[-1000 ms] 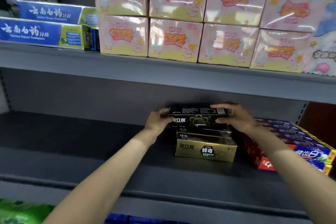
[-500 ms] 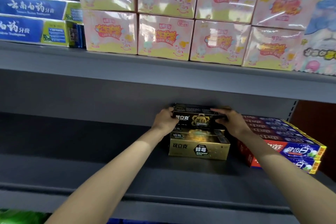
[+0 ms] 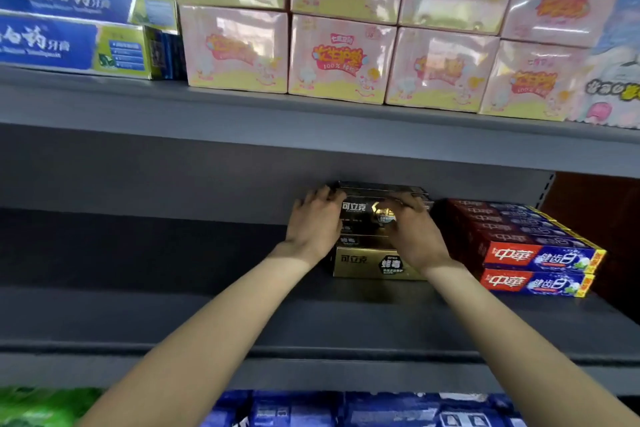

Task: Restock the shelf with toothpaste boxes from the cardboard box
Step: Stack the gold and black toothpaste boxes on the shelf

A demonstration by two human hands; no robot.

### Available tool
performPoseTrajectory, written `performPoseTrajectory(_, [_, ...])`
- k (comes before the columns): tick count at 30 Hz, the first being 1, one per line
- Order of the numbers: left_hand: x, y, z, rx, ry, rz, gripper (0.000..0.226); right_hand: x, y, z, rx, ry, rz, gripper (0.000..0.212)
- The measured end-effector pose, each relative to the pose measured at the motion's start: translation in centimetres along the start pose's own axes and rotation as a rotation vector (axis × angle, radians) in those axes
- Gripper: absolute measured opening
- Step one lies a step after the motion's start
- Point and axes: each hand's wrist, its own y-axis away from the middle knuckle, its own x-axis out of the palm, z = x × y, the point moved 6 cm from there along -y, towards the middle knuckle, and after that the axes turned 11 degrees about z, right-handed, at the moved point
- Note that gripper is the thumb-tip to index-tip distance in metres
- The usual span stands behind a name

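A black toothpaste box (image 3: 358, 207) lies on top of a stack of gold toothpaste boxes (image 3: 360, 262) at the back of the grey middle shelf (image 3: 173, 315). My left hand (image 3: 317, 224) holds the black box's left end, fingers curled over its top edge. Covering the right part of the front face is my right hand (image 3: 415, 230), its fingers bent over the top edge. The cardboard box is out of view.
Red and blue toothpaste boxes (image 3: 533, 253) are stacked just right of the gold ones. On the upper shelf stand pink packs (image 3: 339, 55) and blue toothpaste boxes (image 3: 69, 42). Blue packs (image 3: 346, 409) and green packs (image 3: 41, 406) sit below.
Both hands have carried the black box back and set it down on the gold stack. My right hand slid from the box's right end onto its front face.
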Motion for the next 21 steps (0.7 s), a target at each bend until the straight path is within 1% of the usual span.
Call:
performPoseTrajectory(2, [-0.5,1.8,-0.3,0.036,-0.083,-0.049,0.044,0.3,1.2,1.6,0.016,-0.036,0.027,0.038])
performPoseTrajectory(5, [-0.8,5.1,0.4,-0.006,-0.063,-0.043,0.039,1.0,3.4,4.4,0.037,-0.117,0.069,0.034])
performPoseTrajectory(8, [-2.1,9.9,1.6,0.002,-0.033,-0.169,0.030,1.1,6.3,7.9,-0.039,-0.185,0.026,0.031])
performPoseTrajectory(12, [-3.3,17.7,4.6,-0.043,0.117,-0.280,0.015,1.8,11.3,13.7,-0.154,-0.243,0.031,0.027])
performPoseTrajectory(14, [-3.4,22.1,6.1,-0.098,0.143,-0.273,0.010,3.1,14.1,16.6,-0.190,-0.285,0.063,0.025])
performPoseTrajectory(16, [-3.4,26.7,7.4,-0.163,0.163,-0.236,0.009,5.0,16.8,19.4,-0.203,-0.323,0.114,0.025])
performPoseTrajectory(19, [-3.1,33.7,9.5,-0.241,0.152,-0.163,0.020,7.9,21.0,24.1,-0.210,-0.367,0.200,0.026])
performPoseTrajectory(21, [-2.8,38.5,11.5,-0.292,0.143,-0.135,0.020,9.9,23.7,27.9,-0.238,-0.372,0.281,0.025])
